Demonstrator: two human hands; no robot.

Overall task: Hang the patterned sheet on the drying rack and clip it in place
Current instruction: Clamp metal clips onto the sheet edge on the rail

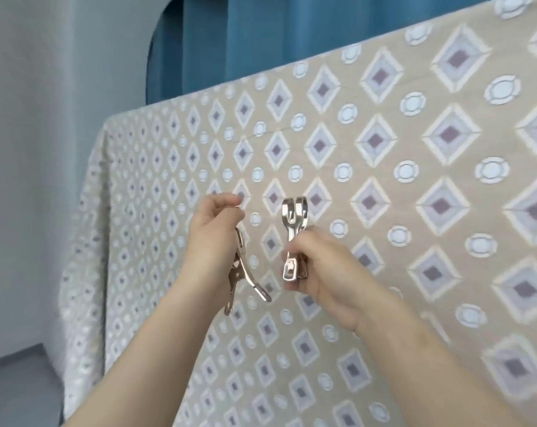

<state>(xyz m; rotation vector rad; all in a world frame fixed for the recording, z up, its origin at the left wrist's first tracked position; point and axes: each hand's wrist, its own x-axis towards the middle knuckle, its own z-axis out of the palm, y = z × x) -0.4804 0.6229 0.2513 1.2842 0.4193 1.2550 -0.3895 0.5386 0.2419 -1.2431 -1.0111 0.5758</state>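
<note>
Clips of shiny silver metal come to at least 2. 1 upright metal clip sits in the right hand, whose fingers curl round its handles, with the jaw end pointing to 12 o'clock. 1 lower metal clip sits in the left hand, gripped in curled fingers, its handles sticking out toward 5 o'clock. Whether that bunch of metal is more than 1 clip I cannot tell. The left thumb and forefinger tips meet at the top of the fist, and I cannot tell if they pinch anything. Both hands are raised near the centre, the left at 9 o'clock of the right and just beside it. Behind them hangs 1 beige patterned sheet, printed with white-edged diamonds with mauve centres and pale blue rings. It is draped over a support hidden beneath it, and its top edge climbs from 9 o'clock toward 1 o'clock. Neither clip is fastened on it. 1 teal-blue pleated curtain shows at 12 o'clock, a pale grey wall at 10 o'clock and a grey floor at 8 o'clock.
</note>
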